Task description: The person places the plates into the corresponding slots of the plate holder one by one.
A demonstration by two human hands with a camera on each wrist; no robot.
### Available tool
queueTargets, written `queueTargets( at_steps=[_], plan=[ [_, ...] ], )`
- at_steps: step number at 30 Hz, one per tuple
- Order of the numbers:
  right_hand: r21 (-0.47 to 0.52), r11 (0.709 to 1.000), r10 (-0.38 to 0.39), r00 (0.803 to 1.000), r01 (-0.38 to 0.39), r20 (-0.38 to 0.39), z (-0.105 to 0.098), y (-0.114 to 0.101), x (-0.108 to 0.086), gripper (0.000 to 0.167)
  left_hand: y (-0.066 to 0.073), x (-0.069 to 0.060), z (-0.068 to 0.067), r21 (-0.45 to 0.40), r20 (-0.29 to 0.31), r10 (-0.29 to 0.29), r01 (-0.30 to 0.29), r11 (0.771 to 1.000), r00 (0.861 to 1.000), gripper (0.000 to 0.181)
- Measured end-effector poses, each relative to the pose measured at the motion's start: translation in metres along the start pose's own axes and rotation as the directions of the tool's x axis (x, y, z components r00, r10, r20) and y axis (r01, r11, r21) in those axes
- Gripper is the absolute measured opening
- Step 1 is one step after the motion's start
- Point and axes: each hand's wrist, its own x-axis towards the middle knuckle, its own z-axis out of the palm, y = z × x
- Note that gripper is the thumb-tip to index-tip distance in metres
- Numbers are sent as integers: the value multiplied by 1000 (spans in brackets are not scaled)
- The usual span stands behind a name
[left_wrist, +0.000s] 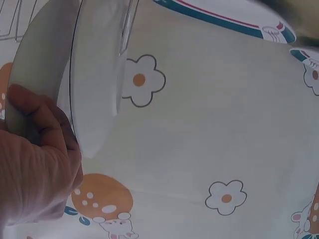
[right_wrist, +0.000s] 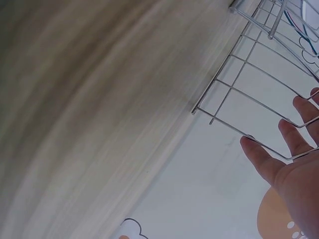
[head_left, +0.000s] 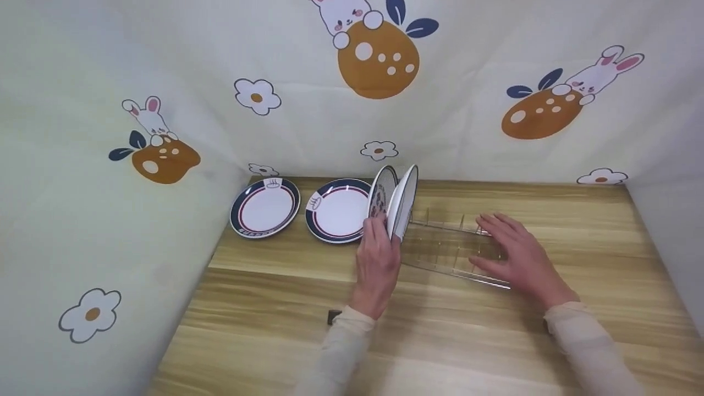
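Observation:
My left hand [head_left: 378, 264] pinches a white plate [head_left: 404, 198] that stands on edge at the left end of a wire dish rack [head_left: 456, 275]. Close beside it on the left, a second plate [head_left: 382, 187] with a dark rim also stands upright. In the left wrist view, curled fingers lie against the held plate [left_wrist: 42, 55], with the other plate [left_wrist: 97, 74] just to its right. My right hand [head_left: 520, 261] is spread at the rack's right end; in the right wrist view, its fairly straight fingers [right_wrist: 261, 157] touch the end wires of the rack [right_wrist: 249, 99].
Two blue-rimmed plates lie flat on the wooden table, one at the far left [head_left: 267, 209] and one [head_left: 344, 212] beside the upright pair. A small black object [head_left: 334, 317] is near my left sleeve. Patterned cloth [head_left: 462, 143] surrounds the table's back and sides.

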Motion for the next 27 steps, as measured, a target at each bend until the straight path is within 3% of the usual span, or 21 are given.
queueTargets(
  at_steps=[9, 15, 22, 25, 27],
  plan=[
    [-2, 1000, -11, 1000, 11, 1, 0, -3, 0, 82, -6, -13, 12, 59, 33, 16, -18, 998, 999, 20],
    [-5, 1000, 0, 1000, 1, 18, 1, -4, 0, 83, -7, -12, 6, 102, 89, 56, -65, 993, 994, 38],
    [-7, 1000, 12, 1000, -12, 21, -1, -4, -1, 84, -2, -6, -21, 14, 138, 70, -72, 997, 988, 50],
    [-2, 1000, 19, 1000, -19, 20, -1, -4, -1, 84, -9, 4, -41, -54, 126, 42, -36, 998, 991, 49],
    [0, 1000, 20, 1000, -20, 19, -2, -4, -1, 84, -20, 13, -55, -100, 112, -12, 23, 995, 994, 48]
  ],
)
